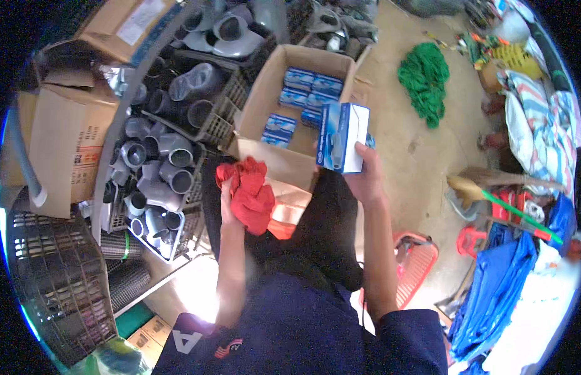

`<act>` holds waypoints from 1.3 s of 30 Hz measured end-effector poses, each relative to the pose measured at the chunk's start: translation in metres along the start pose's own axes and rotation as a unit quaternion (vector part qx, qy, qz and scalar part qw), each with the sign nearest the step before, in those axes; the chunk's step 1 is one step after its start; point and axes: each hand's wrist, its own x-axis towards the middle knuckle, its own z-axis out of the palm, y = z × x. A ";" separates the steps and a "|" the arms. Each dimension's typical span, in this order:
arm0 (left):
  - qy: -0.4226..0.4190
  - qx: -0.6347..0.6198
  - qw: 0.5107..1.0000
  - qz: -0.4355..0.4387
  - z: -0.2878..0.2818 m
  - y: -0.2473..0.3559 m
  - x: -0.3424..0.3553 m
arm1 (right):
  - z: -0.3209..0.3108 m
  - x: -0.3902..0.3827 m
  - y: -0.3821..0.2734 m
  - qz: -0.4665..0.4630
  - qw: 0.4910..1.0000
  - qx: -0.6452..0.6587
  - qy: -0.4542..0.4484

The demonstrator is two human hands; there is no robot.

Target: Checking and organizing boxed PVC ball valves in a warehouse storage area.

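Observation:
In my left hand [226, 203] is a crumpled red cloth [252, 197], bunched up over the fingers. My right hand [367, 172] grips a small blue and white box [343, 139] by its lower right side, holding it up over the edge of a large open cardboard carton [256, 119]. Inside the carton lie several similar blue boxes [303, 89], most at the far end and some [278, 129] nearer the left wall. The carton's near flap [278, 164] folds out toward my lap, between my two arms.
Crates of grey pipe fittings [159, 165] fill a rack on the left, beside tall cardboard boxes [65, 147]. A green net heap [424, 81] lies on the floor to the right. Nearer are a red plastic basket [417, 269], a green-handled broom [522, 215] and folded blue sheeting [494, 294].

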 end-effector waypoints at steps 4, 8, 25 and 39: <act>0.016 0.021 1.000 0.004 0.103 -0.021 0.008 | 0.014 -0.038 -0.010 0.003 0.984 -0.066 0.166; -0.080 0.276 0.949 0.128 0.190 -0.033 0.005 | 0.015 -0.062 -0.022 -0.039 0.966 -0.195 0.168; -0.118 0.366 0.906 0.178 0.187 -0.024 -0.026 | 0.070 -0.098 -0.032 -0.034 0.942 -0.323 0.090; -0.083 0.329 0.921 0.193 0.139 0.038 -0.043 | 0.094 -0.073 -0.009 -0.017 0.935 -0.347 -0.063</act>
